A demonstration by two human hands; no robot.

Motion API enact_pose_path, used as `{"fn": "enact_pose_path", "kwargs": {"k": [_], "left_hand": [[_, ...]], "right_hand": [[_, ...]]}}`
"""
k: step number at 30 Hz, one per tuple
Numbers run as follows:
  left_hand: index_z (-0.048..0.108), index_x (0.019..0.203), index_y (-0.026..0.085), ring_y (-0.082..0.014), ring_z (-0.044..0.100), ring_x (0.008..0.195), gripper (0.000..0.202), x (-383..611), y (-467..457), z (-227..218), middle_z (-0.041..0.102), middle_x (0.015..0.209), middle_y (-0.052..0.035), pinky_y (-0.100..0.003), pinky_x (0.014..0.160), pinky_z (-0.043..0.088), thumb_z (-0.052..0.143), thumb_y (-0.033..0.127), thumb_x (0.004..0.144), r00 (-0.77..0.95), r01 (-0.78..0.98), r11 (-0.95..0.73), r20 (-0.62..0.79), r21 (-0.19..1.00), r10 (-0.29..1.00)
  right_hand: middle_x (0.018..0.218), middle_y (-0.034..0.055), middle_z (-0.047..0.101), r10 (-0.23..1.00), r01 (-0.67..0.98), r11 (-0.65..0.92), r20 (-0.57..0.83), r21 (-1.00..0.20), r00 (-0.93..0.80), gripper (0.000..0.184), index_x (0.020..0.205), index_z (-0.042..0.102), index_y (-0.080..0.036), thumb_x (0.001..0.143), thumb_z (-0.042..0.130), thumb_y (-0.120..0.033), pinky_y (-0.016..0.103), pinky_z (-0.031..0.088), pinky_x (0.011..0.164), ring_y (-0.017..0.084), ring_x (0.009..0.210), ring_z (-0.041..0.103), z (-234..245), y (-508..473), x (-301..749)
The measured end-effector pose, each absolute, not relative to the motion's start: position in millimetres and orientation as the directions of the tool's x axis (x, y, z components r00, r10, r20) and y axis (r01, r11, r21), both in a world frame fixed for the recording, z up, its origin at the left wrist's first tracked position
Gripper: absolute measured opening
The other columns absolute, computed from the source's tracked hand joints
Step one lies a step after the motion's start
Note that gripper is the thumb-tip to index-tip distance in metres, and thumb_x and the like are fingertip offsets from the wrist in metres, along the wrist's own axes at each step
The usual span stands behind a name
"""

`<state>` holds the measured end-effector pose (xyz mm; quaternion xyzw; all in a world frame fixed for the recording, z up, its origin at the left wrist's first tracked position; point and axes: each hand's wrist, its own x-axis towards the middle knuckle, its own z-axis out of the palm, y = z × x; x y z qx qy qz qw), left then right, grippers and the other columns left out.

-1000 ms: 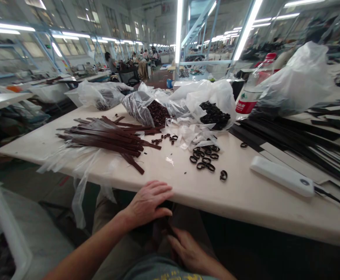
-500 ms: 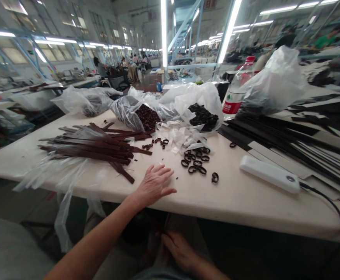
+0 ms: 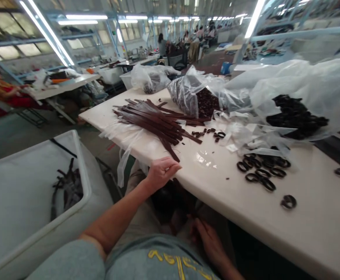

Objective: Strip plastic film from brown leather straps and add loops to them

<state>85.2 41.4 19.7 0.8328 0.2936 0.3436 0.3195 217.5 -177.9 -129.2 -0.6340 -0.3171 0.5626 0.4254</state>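
My left hand (image 3: 163,171) is closed at the table's front edge, fingers curled and thumb pressed against them; what is in it, if anything, is hidden. The end of one strip from a pile of dark brown strips (image 3: 149,118) lies just above it. Below the edge, in shadow, my right hand (image 3: 203,231) is closed around what looks like a dark brown strip (image 3: 184,193), which runs up toward my left hand. Several black loops (image 3: 263,175) lie on the table to the right. Small brown loops (image 3: 197,134) sit beside the strip pile.
Along the back of the table (image 3: 216,194) stand a clear bag of small brown pieces (image 3: 206,102) and a bag of black pieces (image 3: 295,112). Crumpled white film (image 3: 240,134) lies before them. A white bin (image 3: 84,182) with dark scraps stands at left. A person (image 3: 3,91) sits farther left.
My view has turned left, bringing the white bin into sight. My left hand has gone from spread over the tabletop to closed at its edge. My right hand stays below the table.
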Motion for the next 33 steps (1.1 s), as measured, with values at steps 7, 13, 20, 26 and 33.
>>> {"fn": "enact_pose_path", "kwargs": {"k": [7, 13, 20, 26, 33], "left_hand": [[0.064, 0.075, 0.020, -0.0157, 0.059, 0.060, 0.036, -58.9, 64.1, -12.6, 0.065, 0.067, -0.0024, -0.027, 0.064, 0.048, 0.051, 0.051, 0.088, -0.170, 0.401, -0.144, 0.228, 0.905, 0.959], [0.066, 0.112, 0.014, -0.0236, 0.063, 0.101, 0.059, -129.3, 91.4, -35.6, 0.071, 0.113, -0.0117, -0.030, 0.086, 0.049, 0.070, 0.053, 0.068, -0.063, 0.496, 0.076, -0.052, 0.865, 0.997], [0.077, 0.077, 0.016, -0.0225, 0.064, 0.074, 0.036, -136.5, 89.1, -47.5, 0.075, 0.073, -0.0018, -0.028, 0.071, 0.048, 0.078, 0.046, 0.058, 0.204, 0.502, 0.212, -0.352, 0.839, 0.913], [0.076, 0.062, 0.018, -0.0170, 0.059, 0.064, 0.016, -135.3, 63.7, -38.9, 0.070, 0.060, 0.0022, -0.024, 0.064, 0.046, 0.081, 0.033, 0.056, 0.322, 0.449, 0.305, -0.470, 0.840, 0.822], [0.070, 0.064, 0.013, -0.0104, 0.058, 0.053, 0.022, -88.8, 31.9, -43.7, 0.067, 0.060, -0.0011, -0.022, 0.058, 0.050, 0.084, 0.028, 0.061, 0.296, -0.003, 0.526, -0.501, 0.851, 0.813]], "right_hand": [[0.075, 0.0053, 0.065, 0.864, -0.046, -0.471, -0.471, -0.881, 0.177, 0.066, 0.112, 0.070, -0.014, 0.088, 0.046, -0.070, 0.033, 0.047, 0.062, 0.021, 0.064, 0.059, -134.9, -181.0, 219.5], [0.074, 0.0060, 0.066, 0.859, 0.003, -0.484, -0.474, -0.875, 0.193, 0.069, 0.104, 0.072, -0.012, 0.083, 0.049, -0.073, 0.032, 0.046, 0.059, 0.021, 0.064, 0.059, -127.7, -175.4, 217.7], [0.072, 0.0064, 0.066, 0.849, 0.039, -0.495, -0.474, -0.868, 0.234, 0.071, 0.099, 0.074, -0.012, 0.078, 0.053, -0.076, 0.031, 0.046, 0.055, 0.021, 0.060, 0.058, -114.8, -170.7, 212.2], [0.071, 0.0071, 0.067, 0.853, 0.100, -0.497, -0.463, -0.862, 0.240, 0.074, 0.094, 0.074, -0.013, 0.076, 0.050, -0.080, 0.030, 0.046, 0.054, 0.020, 0.059, 0.057, -106.8, -166.9, 207.4], [0.065, 0.0050, 0.062, 0.900, 0.196, -0.436, -0.430, -0.878, 0.073, 0.066, 0.077, 0.069, -0.014, 0.083, 0.046, -0.075, 0.029, 0.044, 0.057, 0.019, 0.058, 0.055, -73.7, -158.3, 201.8]]}}
